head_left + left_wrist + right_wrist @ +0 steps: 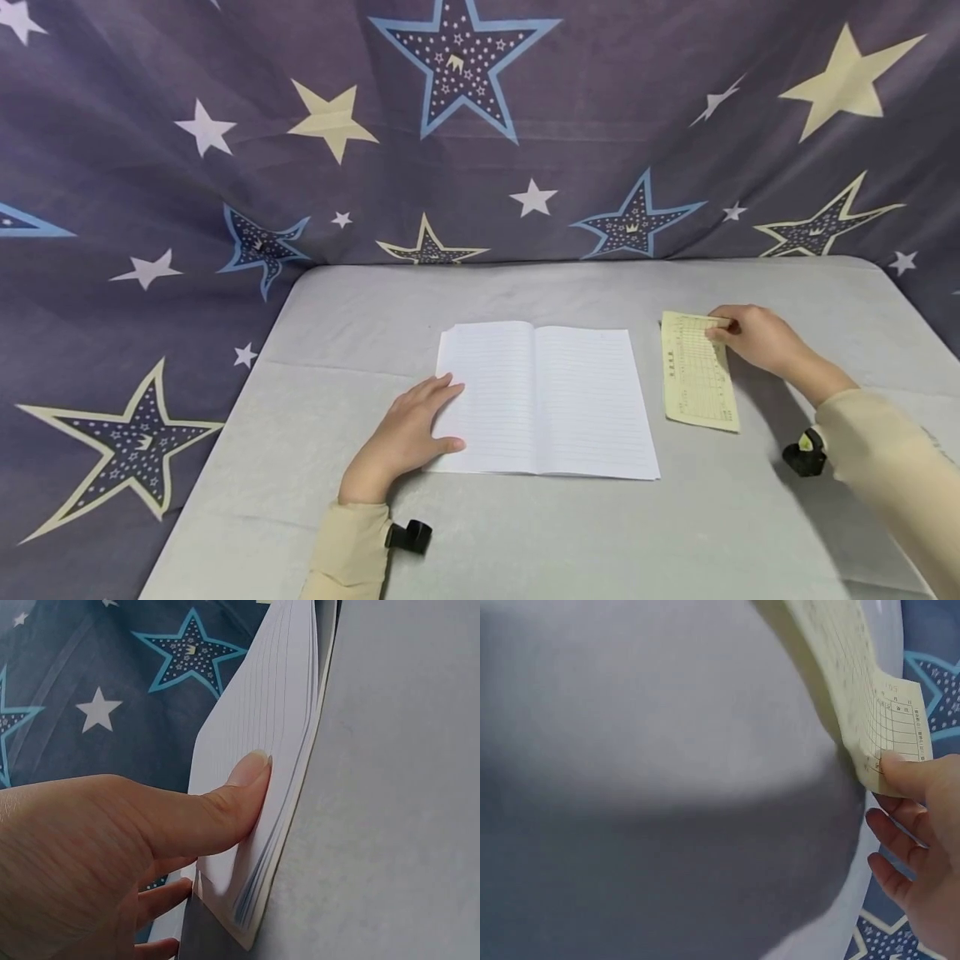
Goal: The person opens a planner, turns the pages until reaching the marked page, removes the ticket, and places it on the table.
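An open notebook with lined white pages lies on the table. My left hand rests on its left page, thumb and fingers spread at the left edge; in the left wrist view the thumb lies on the page near the lower corner. To the right of the notebook, my right hand pinches a yellow printed form slip by its upper right edge. In the right wrist view the thumb lies on top of the slip, whose paper bends, with the other fingers loosely curled below.
The table has a light grey cloth. Behind it and along its left side hangs a dark curtain printed with stars. A black wrist camera sits on the left sleeve, and another black camera is at the right cuff.
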Motion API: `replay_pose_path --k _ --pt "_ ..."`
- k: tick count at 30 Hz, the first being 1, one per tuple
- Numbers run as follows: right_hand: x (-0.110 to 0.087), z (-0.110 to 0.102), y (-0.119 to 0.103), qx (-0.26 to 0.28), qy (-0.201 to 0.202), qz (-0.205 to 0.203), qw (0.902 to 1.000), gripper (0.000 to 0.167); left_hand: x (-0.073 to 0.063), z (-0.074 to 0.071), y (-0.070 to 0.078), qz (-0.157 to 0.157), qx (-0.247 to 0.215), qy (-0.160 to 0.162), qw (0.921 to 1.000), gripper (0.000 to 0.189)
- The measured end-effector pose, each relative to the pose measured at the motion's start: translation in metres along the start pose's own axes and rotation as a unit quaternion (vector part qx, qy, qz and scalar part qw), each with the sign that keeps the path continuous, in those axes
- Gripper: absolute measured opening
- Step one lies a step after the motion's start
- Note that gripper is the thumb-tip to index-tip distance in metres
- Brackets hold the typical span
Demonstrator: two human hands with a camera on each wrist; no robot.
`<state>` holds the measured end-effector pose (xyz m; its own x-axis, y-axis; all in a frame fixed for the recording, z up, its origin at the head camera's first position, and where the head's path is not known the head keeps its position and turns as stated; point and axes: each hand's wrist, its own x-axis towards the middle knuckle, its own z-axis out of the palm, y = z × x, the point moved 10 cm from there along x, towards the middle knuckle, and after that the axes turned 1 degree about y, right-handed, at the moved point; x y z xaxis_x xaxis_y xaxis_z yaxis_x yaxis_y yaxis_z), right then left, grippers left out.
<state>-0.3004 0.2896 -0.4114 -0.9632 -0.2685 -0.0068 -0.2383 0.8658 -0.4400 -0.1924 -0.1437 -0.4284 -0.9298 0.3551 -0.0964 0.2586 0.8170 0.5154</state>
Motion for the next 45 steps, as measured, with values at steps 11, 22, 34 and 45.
replay_pose_path --k 11,22,34,45 --pt "0.003 -0.001 -0.001 -0.054 0.02 0.003 0.9983 0.034 -0.003 0.001 0.001 -0.02 0.012 0.017 0.9996 0.075" --pt "-0.033 -0.006 -0.053 -0.044 0.057 -0.037 0.9967 0.052 -0.027 -0.005 0.009 -0.107 -0.012 0.126 0.9862 0.067" --pt "-0.094 0.045 -0.144 -0.019 0.033 -0.141 0.9892 0.056 -0.038 -0.002 0.01 -0.179 -0.089 0.16 0.9667 0.071" --pt "-0.107 0.067 -0.142 -0.021 -0.004 -0.102 0.9946 0.07 -0.037 0.001 -0.004 -0.193 -0.207 0.101 0.9537 0.08"
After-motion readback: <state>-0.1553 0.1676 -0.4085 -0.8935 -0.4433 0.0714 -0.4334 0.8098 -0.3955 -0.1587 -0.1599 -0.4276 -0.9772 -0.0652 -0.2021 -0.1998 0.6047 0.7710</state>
